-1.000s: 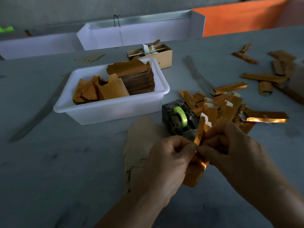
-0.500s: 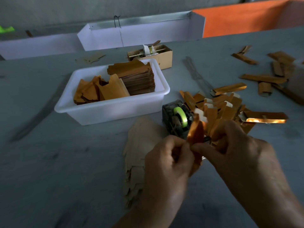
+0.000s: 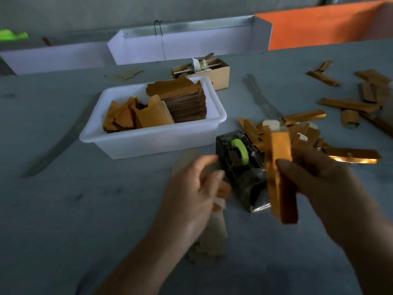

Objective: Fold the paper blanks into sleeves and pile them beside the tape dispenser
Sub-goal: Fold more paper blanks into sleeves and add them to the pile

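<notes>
A folded gold sleeve (image 3: 280, 177) was gripped upright in the right hand (image 3: 319, 188), just right of the tape dispenser (image 3: 240, 167). The left hand (image 3: 191, 192) was held loosely curled, holding nothing, near the dispenser's left side. Finished sleeves (image 3: 302, 133) were piled beyond it.

The folded sleeve (image 3: 280, 167) is glossy gold paper, catching light like the pile of sleeves (image 3: 306, 135). The tub (image 3: 148, 143) is smooth white plastic; the tabletop (image 3: 63, 209) is matt grey. The small box (image 3: 219, 75) is plain brown cardboard.
</notes>
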{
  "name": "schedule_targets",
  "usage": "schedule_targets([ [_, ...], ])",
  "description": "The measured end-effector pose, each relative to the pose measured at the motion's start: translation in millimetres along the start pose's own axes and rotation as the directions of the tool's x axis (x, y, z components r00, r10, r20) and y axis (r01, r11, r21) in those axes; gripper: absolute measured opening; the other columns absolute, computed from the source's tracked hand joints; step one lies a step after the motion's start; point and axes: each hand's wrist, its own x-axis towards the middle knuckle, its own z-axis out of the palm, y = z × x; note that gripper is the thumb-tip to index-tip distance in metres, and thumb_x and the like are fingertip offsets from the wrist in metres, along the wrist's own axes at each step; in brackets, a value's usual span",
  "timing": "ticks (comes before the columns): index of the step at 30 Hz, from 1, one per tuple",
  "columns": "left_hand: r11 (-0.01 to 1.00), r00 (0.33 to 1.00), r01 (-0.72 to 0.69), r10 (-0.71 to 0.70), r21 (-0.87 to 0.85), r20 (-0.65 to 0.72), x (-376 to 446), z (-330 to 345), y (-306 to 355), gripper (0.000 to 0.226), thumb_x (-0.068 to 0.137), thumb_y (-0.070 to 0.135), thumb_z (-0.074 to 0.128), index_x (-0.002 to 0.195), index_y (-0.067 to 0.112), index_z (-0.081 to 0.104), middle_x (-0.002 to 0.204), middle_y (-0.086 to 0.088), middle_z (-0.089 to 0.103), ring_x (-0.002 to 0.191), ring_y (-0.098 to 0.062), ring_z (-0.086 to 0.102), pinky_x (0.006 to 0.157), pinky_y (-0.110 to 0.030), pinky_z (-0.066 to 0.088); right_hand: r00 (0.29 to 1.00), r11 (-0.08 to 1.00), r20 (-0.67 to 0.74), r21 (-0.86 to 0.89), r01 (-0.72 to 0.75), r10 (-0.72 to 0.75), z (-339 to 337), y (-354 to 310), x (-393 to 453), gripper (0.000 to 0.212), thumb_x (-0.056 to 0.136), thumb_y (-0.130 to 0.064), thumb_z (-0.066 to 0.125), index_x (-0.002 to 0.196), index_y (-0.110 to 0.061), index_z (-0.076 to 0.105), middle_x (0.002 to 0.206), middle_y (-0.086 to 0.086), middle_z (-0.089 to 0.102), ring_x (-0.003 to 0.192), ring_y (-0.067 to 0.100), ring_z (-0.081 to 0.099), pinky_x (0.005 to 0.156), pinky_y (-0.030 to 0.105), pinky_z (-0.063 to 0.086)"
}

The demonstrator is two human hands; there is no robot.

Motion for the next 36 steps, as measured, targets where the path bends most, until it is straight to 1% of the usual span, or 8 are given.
schedule_targets([
  [3,0.906,0.990,0.021,0.039,0.423,-0.132,11.7,-29.7,-19.0,0.023,0.093,0.036,0.056,0.108,0.024,0.067,0.095,0.009,0.068,0.084,-0.006,0.062,0.074,-0.024,0.048,0.994,0.983,-0.104,-0.183,0.007,-0.026,-20.5,4.8,26.5,0.012,0.086,-0.036,0.056,0.093,-0.043,0.063,0.068,-0.011,0.064,0.060,0.007,0.061,0.056,0.026,0.043],
  [6,0.835,0.988,0.150,-0.150,0.530,-0.043,14.6,-37.0,-38.5,0.048,0.081,0.061,0.059,0.108,0.022,0.063,0.105,0.005,0.057,0.093,-0.010,0.057,0.077,-0.027,0.047,0.973,0.869,-0.230,-0.486,-0.095,-0.022,-36.2,14.2,50.6,0.041,0.085,-0.041,0.055,0.118,-0.018,0.056,0.090,0.005,0.064,0.079,0.023,0.060,0.068,0.039,0.048],
  [9,0.812,0.970,0.218,-0.242,0.541,-0.027,16.0,-25.0,-48.2,0.061,0.068,0.069,0.066,0.106,0.025,0.049,0.108,0.004,0.044,0.101,-0.015,0.050,0.086,-0.033,0.049,0.947,0.848,-0.309,-0.521,-0.098,-0.081,-30.9,11.9,44.3,0.046,0.084,-0.042,0.053,0.123,-0.019,0.050,0.113,0.010,0.056,0.095,0.028,0.056,0.071,0.042,0.050],
  [13,0.864,0.932,0.348,-0.361,0.364,-0.033,32.7,-27.1,-52.9,0.054,0.066,0.051,0.081,0.095,0.023,0.044,0.103,0.001,0.052,0.093,-0.017,0.056,0.076,-0.034,0.049,0.911,0.841,-0.231,-0.508,0.186,-0.341,-0.6,1.3,9.7,0.021,0.085,-0.026,0.059,0.104,-0.019,0.065,0.094,-0.004,0.053,0.079,0.014,0.051,0.060,0.016,0.038],
  [19,0.903,0.915,0.402,-0.396,0.151,-0.073,39.4,-43.1,-60.8,0.027,0.073,0.025,0.082,0.082,0.015,0.059,0.081,0.000,0.061,0.073,-0.012,0.056,0.056,-0.026,0.039,0.927,0.883,-0.174,-0.403,0.241,-0.332,14.8,0.8,-16.5,0.013,0.083,-0.014,0.065,0.095,-0.017,0.070,0.089,-0.007,0.062,0.075,-0.005,0.054,0.065,-0.007,0.033],
  [25,0.954,0.947,0.285,-0.266,0.092,-0.179,31.1,-54.2,-42.1,0.020,0.075,0.025,0.078,0.076,0.012,0.063,0.072,-0.006,0.067,0.071,-0.022,0.063,0.069,-0.038,0.050,0.952,0.944,-0.163,-0.254,0.212,-0.257,22.1,-8.2,-24.4,0.014,0.081,-0.016,0.065,0.091,-0.022,0.071,0.082,-0.011,0.067,0.081,-0.004,0.059,0.061,-0.004,0.038],
  [31,0.882,0.932,0.329,-0.246,-0.336,0.266,1.4,-55.5,-12.5,0.031,0.051,0.037,0.080,0.071,0.016,0.070,0.072,-0.007,0.066,0.066,-0.016,0.059,0.061,-0.027,0.046,0.987,0.998,0.155,0.038,-0.054,0.047,46.6,-10.1,-34.1,0.050,0.060,-0.065,0.047,0.096,-0.035,0.065,0.083,-0.018,0.070,0.079,-0.002,0.066,0.070,0.025,0.057],
  [36,0.836,0.889,0.370,-0.193,-0.405,0.414,-9.1,-41.3,-14.8,0.043,0.064,0.025,0.083,0.105,0.014,0.071,0.106,-0.016,0.071,0.100,-0.026,0.066,0.090,-0.043,0.050,0.986,0.936,0.106,0.316,-0.154,0.126,57.1,-5.6,-33.4,0.040,0.060,-0.050,0.058,0.085,-0.021,0.071,0.075,-0.006,0.069,0.069,0.009,0.063,0.072,0.044,0.056],
])
